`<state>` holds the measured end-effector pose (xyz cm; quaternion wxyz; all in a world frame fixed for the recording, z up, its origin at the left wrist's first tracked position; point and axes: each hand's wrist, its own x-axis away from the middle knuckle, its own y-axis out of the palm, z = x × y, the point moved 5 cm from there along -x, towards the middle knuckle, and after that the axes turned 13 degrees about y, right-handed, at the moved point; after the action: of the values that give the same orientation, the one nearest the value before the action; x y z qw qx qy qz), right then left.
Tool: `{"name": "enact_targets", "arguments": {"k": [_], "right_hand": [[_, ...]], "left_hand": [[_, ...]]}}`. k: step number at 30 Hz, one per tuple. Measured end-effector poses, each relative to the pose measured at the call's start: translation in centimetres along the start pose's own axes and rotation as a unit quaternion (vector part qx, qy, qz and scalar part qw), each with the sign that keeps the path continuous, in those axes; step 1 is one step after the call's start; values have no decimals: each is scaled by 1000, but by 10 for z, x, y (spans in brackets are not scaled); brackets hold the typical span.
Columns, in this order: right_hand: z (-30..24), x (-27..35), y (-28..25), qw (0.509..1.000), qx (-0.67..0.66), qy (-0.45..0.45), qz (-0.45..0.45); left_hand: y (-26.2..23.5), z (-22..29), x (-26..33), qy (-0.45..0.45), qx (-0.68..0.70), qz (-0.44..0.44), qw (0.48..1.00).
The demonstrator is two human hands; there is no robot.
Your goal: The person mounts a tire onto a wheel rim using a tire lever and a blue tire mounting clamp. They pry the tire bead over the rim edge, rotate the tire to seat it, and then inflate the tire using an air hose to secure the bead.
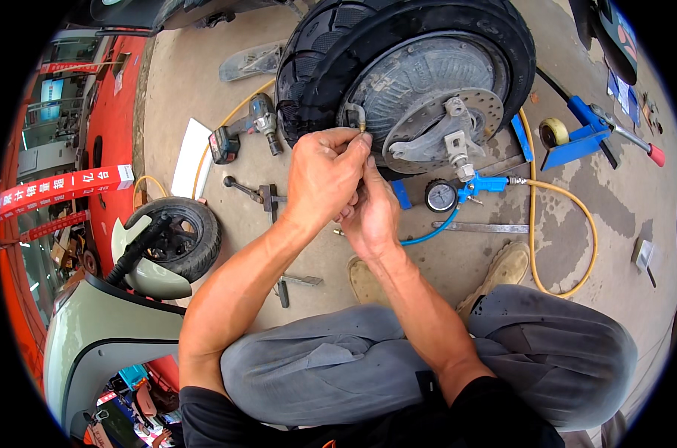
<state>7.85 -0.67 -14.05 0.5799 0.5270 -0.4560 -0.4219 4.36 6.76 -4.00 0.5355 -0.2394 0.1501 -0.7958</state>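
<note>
A scooter wheel with a black tyre [329, 82] and a dusty metal hub [420, 75] lies in front of me. A bent valve stem [362, 116] with a brass-coloured end sticks out near the rim. My left hand [322, 168] is closed, its thumb and index finger pinching at the tip of the stem. Just below and against it, my right hand [374, 213] is closed with curled fingers; what they hold, if anything, is hidden. The brake disc [490, 108] and axle bracket are to the right of both hands.
A cordless impact wrench [262, 119] and a metal tool with a ball-ended lever [267, 198] lie left. Right are a blue inflator gauge [441, 196], a yellow air hose [594, 246], a flat bar [488, 228] and a blue jack [577, 138]. A smaller wheel [210, 239] lies left.
</note>
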Motion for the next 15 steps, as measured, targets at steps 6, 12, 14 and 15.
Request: {"name": "enact_targets", "arguments": {"k": [6, 12, 14, 15], "right_hand": [[-5, 3, 5, 976, 116, -73, 166], [-1, 4, 10, 976, 95, -50, 191], [-2, 3, 6, 987, 85, -40, 131], [-3, 2, 3, 994, 74, -31, 80]], "left_hand": [[-1, -10, -3, 55, -13, 20, 998], [-1, -7, 2, 48, -63, 14, 997], [1, -5, 4, 3, -21, 4, 1000], [2, -5, 5, -19, 0, -1, 1000]]}}
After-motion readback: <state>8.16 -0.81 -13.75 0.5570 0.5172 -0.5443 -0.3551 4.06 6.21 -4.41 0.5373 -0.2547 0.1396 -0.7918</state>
